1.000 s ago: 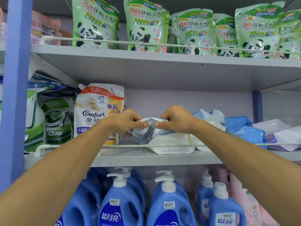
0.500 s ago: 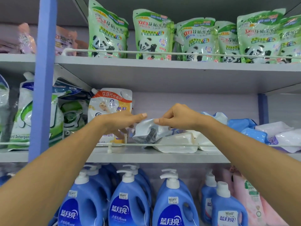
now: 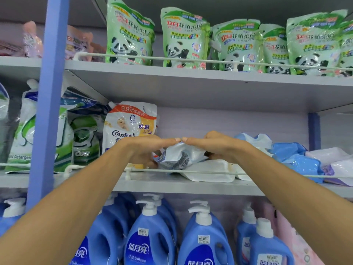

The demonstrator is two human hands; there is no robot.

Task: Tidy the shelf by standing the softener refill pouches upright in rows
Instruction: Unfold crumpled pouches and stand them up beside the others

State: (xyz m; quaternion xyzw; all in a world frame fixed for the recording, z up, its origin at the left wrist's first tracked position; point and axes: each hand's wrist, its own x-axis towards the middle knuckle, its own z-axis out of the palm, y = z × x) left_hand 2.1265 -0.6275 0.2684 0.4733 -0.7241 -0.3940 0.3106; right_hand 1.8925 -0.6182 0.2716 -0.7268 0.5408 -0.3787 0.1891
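On the middle shelf [image 3: 172, 183] a white softener refill pouch [image 3: 179, 156] lies tilted, its top edge raised. My left hand [image 3: 147, 148] and my right hand [image 3: 214, 147] hold it from either side, fingers stretched over its top and fingertips nearly meeting, thumbs underneath. A Comfort pouch [image 3: 129, 123] stands upright just left of my left hand. Beneath the held pouch lies a flat white pouch [image 3: 210, 172]. Further right, blue pouches [image 3: 298, 159] and white-purple pouches [image 3: 340, 163] lie slumped in a heap.
A thin wire rail [image 3: 267, 174] runs along the shelf's front edge. Green OXI detergent pouches [image 3: 84, 142] stand left, behind a blue post [image 3: 49, 111]. Panda pouches [image 3: 183, 39] fill the top shelf; blue pump bottles [image 3: 204, 238] stand below.
Both hands raised the white pouch's top edge. The left hand let go briefly, then took hold again with straighter fingers. The view shifted left.
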